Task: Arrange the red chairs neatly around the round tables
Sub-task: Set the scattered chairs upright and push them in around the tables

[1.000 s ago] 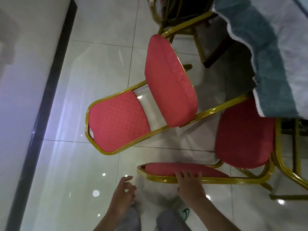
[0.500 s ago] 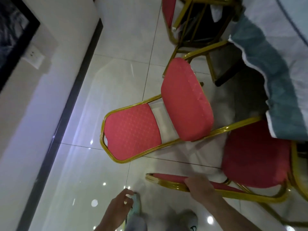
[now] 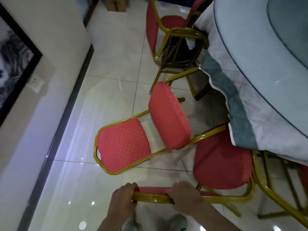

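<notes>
Beside the round table [image 3: 260, 67], whose draped cloth overhangs its seat, the near chair [image 3: 221, 162] is held by the gilt top rail of its backrest [image 3: 151, 196]; the rail's long axis is seen running left to right, and the seat points toward the table. A tipped chair [image 3: 141, 130] lies just beyond it, well off the table, backrest aimed at the wall. The left hand [image 3: 123, 195] and right hand [image 3: 181, 195] are both curled tight around the rail. A push could probably snag the cloth or knock the tipped chair's frame.
</notes>
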The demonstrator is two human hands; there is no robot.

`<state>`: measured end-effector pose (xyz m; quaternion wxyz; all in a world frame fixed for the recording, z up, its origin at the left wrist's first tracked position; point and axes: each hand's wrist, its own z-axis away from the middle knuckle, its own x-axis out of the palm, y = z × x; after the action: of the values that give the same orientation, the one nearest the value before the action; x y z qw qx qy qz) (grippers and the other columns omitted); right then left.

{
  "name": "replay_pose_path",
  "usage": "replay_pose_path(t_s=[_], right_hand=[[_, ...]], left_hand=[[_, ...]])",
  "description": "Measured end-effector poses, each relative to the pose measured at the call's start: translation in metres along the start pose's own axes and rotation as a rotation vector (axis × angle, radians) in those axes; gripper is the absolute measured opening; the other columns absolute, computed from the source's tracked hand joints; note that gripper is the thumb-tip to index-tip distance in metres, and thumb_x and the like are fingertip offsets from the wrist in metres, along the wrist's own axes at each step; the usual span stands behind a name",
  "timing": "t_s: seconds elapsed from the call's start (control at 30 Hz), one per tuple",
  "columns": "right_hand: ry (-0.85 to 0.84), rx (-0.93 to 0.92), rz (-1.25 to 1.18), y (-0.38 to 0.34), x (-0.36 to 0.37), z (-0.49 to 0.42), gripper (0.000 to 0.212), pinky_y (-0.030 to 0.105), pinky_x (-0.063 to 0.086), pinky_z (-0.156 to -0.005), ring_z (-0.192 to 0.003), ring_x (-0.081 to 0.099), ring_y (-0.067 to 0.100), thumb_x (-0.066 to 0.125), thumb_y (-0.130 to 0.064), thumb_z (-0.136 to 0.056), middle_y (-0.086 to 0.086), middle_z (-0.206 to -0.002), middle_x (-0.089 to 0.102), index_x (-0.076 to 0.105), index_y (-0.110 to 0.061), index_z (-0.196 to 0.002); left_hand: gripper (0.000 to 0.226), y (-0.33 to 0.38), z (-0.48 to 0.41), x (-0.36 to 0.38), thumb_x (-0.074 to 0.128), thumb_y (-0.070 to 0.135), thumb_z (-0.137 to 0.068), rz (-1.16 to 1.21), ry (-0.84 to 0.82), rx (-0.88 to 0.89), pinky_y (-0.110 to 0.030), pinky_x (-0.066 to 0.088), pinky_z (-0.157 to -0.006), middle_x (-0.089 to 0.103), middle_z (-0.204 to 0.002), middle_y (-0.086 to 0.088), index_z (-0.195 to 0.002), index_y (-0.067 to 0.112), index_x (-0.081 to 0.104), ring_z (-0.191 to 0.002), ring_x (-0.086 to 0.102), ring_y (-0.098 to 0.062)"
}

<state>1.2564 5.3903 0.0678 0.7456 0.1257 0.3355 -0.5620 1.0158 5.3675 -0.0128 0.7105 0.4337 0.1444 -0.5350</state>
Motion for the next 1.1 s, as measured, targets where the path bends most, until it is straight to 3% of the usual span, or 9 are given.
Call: replay_pose_path(t_s=[0.13,0.23,0.37,0.43,0.57,0.63,0.87,1.03,1.1], right_hand=[[0.062,-0.022,-0.057,-0.009,-0.014,0.03,0.021,0.036,0.039,-0.088,-0.098,0.062,0.028,0.057,-0.018,-0.098,0.01,-0.109,0.068,0.065,-0.018,-0.118],[0.095,-0.014,-0.086,-0.014,-0.019,0.054,0.023,0.034,0.035,-0.087,-0.097,0.061,0.023,0.056,-0.02,-0.099,0.006,-0.109,0.069,0.064,-0.023,-0.12],[0.145,0.042,-0.116,-0.01,-0.026,0.082,0.031,0.034,0.046,-0.092,-0.097,0.065,0.017,0.056,-0.023,-0.095,-0.004,-0.104,0.071,0.063,-0.034,-0.124],[0.179,0.058,-0.126,-0.009,-0.035,0.095,0.037,0.034,0.049,-0.094,-0.097,0.066,0.014,0.057,-0.024,-0.093,-0.006,-0.104,0.072,0.062,-0.038,-0.127],[0.249,0.072,-0.1,-0.016,-0.055,0.119,0.044,0.034,0.049,-0.096,-0.105,0.067,0.016,0.058,-0.022,-0.094,-0.006,-0.113,0.073,0.06,-0.04,-0.135],[0.291,0.088,-0.05,-0.024,-0.064,0.128,0.042,0.034,0.047,-0.097,-0.109,0.066,0.018,0.058,-0.022,-0.097,-0.006,-0.118,0.072,0.06,-0.037,-0.136],[0.316,0.202,-0.026,-0.058,-0.109,0.166,0.031,0.036,0.049,-0.088,-0.104,0.068,0.027,0.06,-0.025,-0.088,0.0,-0.108,0.072,0.066,-0.028,-0.117],[0.486,0.144,-0.134,-0.09,-0.14,0.175,0.02,0.035,0.045,-0.074,-0.095,0.069,0.027,0.062,-0.029,-0.085,0.001,-0.1,0.072,0.065,-0.026,-0.104],[0.475,0.129,-0.101,-0.101,-0.148,0.176,0.017,0.032,0.04,-0.066,-0.089,0.07,0.029,0.062,-0.028,-0.085,0.003,-0.095,0.072,0.065,-0.024,-0.101]], left_hand=[[0.016,-0.029,0.009,-0.028,0.069,0.031,-0.09,-0.204,-0.084,0.046,-0.021,0.047,-0.079,0.068,-0.1,0.013,-0.095,0.04,0.057,-0.093,0.061,-0.006],[0.018,-0.02,0.012,-0.045,0.068,0.026,-0.091,-0.359,-0.203,0.189,-0.025,0.046,-0.08,0.068,-0.108,0.003,-0.109,0.031,0.067,-0.099,0.06,-0.012],[0.018,0.001,0.024,-0.064,0.065,0.022,-0.093,-0.4,-0.186,0.254,-0.024,0.045,-0.082,0.068,-0.11,0.0,-0.111,0.021,0.068,-0.105,0.063,-0.015],[0.015,0.012,0.03,-0.082,0.068,0.029,-0.093,-0.354,-0.155,0.267,-0.02,0.04,-0.075,0.066,-0.101,0.003,-0.105,0.02,0.068,-0.095,0.062,-0.012],[0.034,0.035,0.036,-0.128,0.074,0.056,-0.085,-0.346,-0.161,0.31,-0.025,0.04,-0.067,0.058,-0.085,0.006,-0.087,0.025,0.061,-0.078,0.054,-0.01],[0.041,0.044,0.04,-0.148,0.074,0.062,-0.083,-0.367,-0.134,0.334,-0.027,0.045,-0.067,0.059,-0.083,0.007,-0.09,0.022,0.066,-0.077,0.056,-0.01],[0.043,0.097,0.069,-0.222,0.072,0.065,-0.083,-0.628,-0.018,0.447,-0.028,0.04,-0.061,0.057,-0.075,0.008,-0.089,0.022,0.071,-0.071,0.057,-0.016],[0.038,0.139,0.093,-0.252,0.076,0.056,-0.082,-0.733,-0.057,0.46,-0.03,0.049,-0.064,0.059,-0.077,0.004,-0.092,0.019,0.072,-0.072,0.058,-0.019],[0.034,0.164,0.109,-0.256,0.075,0.051,-0.084,-0.777,-0.103,0.504,-0.031,0.048,-0.063,0.062,-0.078,0.003,-0.094,0.018,0.073,-0.072,0.059,-0.02]])
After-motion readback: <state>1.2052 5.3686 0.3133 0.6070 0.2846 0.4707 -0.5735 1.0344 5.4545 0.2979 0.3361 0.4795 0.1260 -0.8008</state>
